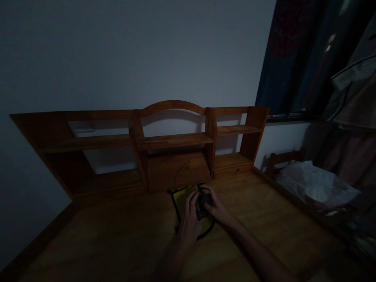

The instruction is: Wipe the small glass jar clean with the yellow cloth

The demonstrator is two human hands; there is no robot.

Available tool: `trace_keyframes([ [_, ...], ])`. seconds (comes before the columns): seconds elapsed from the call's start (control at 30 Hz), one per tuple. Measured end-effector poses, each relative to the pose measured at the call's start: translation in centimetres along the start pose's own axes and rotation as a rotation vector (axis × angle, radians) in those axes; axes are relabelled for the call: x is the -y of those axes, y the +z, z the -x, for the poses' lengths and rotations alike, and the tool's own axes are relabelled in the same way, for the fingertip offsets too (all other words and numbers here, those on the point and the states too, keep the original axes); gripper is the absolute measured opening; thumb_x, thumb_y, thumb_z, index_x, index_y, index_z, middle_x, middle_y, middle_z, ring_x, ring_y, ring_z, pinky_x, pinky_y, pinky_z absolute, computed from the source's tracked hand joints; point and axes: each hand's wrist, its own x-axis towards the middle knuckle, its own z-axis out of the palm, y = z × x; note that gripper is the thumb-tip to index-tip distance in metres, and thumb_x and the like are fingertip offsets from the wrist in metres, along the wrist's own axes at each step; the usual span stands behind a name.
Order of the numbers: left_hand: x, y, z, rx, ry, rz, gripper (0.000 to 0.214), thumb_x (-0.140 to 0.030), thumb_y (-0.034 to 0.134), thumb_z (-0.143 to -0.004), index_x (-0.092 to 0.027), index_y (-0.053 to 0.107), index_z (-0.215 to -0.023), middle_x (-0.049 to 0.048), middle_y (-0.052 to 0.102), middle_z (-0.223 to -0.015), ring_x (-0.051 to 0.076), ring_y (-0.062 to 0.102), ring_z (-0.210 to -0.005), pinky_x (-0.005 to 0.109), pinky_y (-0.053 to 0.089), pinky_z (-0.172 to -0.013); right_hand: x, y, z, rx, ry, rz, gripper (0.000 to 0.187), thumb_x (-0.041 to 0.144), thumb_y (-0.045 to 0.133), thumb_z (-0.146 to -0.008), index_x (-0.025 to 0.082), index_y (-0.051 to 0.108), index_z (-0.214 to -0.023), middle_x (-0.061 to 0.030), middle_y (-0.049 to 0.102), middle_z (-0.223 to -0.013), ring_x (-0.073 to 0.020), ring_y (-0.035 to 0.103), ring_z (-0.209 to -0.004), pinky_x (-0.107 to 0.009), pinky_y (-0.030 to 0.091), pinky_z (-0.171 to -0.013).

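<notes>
Over the desk, my left hand (189, 221) and my right hand (216, 205) hold a small dark rounded object (202, 203) between them. My left fingers curve around its left side, and my right fingers and thumb grip it from the right. Its exact kind is too dark to make out. Beneath the hands lies a flat yellow piece with black edging (180, 196), partly hidden by the left hand. A thin dark cord (181, 168) arcs up behind it.
The wooden desktop (117, 231) meets a wooden shelf unit (176, 141) with open compartments at the back. Past the desk's right edge sit a white plastic bag (315, 182) and a wooden chair back (284, 156). Hanging clothes (352, 117) and a dark window (299, 58) are on the right.
</notes>
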Motion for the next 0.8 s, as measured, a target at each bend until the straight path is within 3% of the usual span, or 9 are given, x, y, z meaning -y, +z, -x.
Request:
trace_keyframes([
  [0.2,0.4,0.5,-0.2,-0.13,0.046,0.033,0.065,-0.01,0.062,-0.078,-0.019,0.034,-0.136,0.0146,0.044,-0.133,0.025,0.046,-0.127,0.046,0.045,-0.104,-1.1,0.1,-0.2,-0.035,-0.04,0.06,0.042,0.016,0.051,-0.08,0.023,0.056,-0.122,-0.0084,0.053,-0.123,-0.0218,0.05,-0.118,-0.038,0.037,-0.104],
  [0.4,0.3,0.5,-0.4,-0.163,0.061,0.084,0.066,-0.011,0.066,-0.076,-0.02,0.034,-0.133,0.0148,0.046,-0.132,0.026,0.046,-0.126,0.048,0.046,-0.102,-1.6,0.3,-0.2,-0.061,0.004,0.04,0.036,0.016,0.053,-0.078,0.021,0.06,-0.112,-0.0077,0.058,-0.117,-0.023,0.053,-0.112,-0.039,0.039,-0.102],
  [0.6,0.6,0.8,-0.3,-0.201,-0.007,0.111,0.069,-0.012,0.068,-0.074,-0.019,0.033,-0.133,0.0162,0.047,-0.13,0.026,0.05,-0.122,0.047,0.048,-0.099,0.6,-0.1,-0.2,-0.12,-0.035,0.115,0.053,0.023,0.053,-0.084,0.026,0.046,-0.137,-0.0078,0.053,-0.133,-0.0239,0.049,-0.122,-0.041,0.038,-0.105],
  [0.8,1.2,1.2,-0.3,-0.169,-0.121,0.175,0.078,-0.016,0.073,-0.07,-0.018,0.031,-0.136,0.0173,0.047,-0.133,0.027,0.051,-0.123,0.045,0.048,-0.098,1.4,-0.2,-0.2,-0.083,-0.029,0.112,0.041,0.031,0.049,-0.092,0.027,0.051,-0.133,-0.0061,0.058,-0.13,-0.0229,0.054,-0.119,-0.041,0.042,-0.103],
])
